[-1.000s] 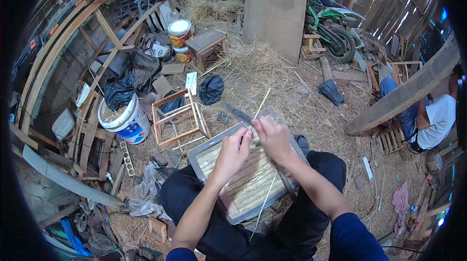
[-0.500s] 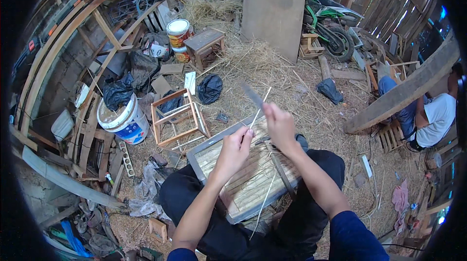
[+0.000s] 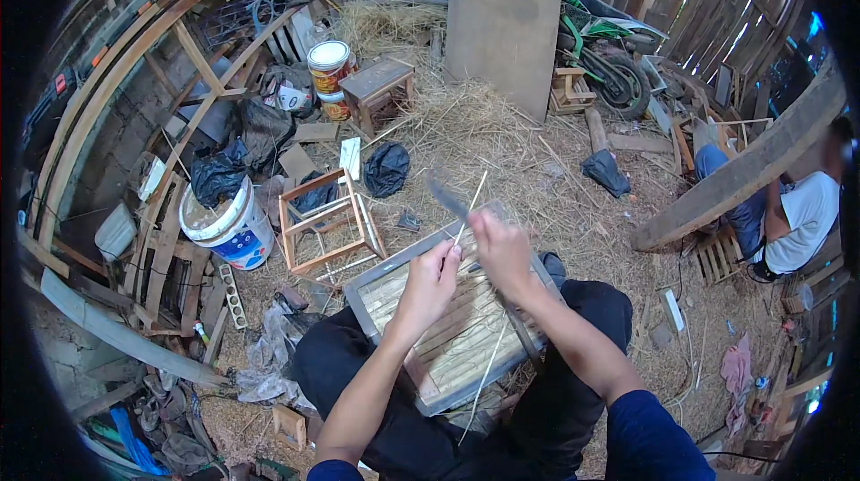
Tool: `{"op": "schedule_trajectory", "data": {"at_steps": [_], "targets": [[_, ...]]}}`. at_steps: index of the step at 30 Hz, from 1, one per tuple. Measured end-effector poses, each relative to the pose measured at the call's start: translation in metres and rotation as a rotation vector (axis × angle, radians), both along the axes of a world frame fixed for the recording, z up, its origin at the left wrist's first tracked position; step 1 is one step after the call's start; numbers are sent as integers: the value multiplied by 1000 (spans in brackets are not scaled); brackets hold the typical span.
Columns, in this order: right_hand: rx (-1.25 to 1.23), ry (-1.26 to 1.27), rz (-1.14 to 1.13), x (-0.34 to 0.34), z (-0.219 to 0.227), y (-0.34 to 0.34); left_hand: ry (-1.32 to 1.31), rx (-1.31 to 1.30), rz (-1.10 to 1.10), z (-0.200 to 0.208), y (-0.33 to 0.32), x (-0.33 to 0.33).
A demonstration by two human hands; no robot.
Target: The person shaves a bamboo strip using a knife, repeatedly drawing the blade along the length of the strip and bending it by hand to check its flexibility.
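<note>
My right hand [image 3: 500, 253] is closed round a knife, its blade [image 3: 446, 199] pointing up and to the left. My left hand [image 3: 430, 282] pinches a thin pale strip [image 3: 479, 190], which looks like split bamboo or cane. The blade meets or crosses the strip just above my left fingertips. Below both hands, a slatted panel with a grey frame [image 3: 363, 306] rests across my lap. Over the panel's right part lies a dark narrow bar [image 3: 522, 333]. A long pale strip [image 3: 484, 382] hangs past the panel's near edge; whether it joins the pinched one is hidden.
A small wooden frame [image 3: 315, 260] and a white bucket [image 3: 255, 235] stand at left. Farther off are a wooden stool [image 3: 381, 82], paint cans [image 3: 329, 57] and straw [image 3: 479, 114]. A leaning beam [image 3: 743, 167] and a seated person [image 3: 802, 221] are at right.
Both hands have shifted slightly down and left with the knife and strip. The blade has swung lower and farther left across the strip.
</note>
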State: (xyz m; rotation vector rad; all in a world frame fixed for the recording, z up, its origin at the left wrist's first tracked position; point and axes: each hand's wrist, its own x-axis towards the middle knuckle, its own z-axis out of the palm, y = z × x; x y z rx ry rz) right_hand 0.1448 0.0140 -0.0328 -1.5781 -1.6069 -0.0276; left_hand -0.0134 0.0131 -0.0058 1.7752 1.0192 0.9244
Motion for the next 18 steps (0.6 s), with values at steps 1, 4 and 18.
{"op": "schedule_trajectory", "data": {"at_steps": [1,4,18], "targets": [[-2,-28,19,-3,-3,-3,7,-20,15,0,-1,0],[-61,-67,36,2,-1,-2,2,-36,25,-5,0,-1],[-86,-30,141,4,6,6,4,-79,20,-4,-1,-4]]}}
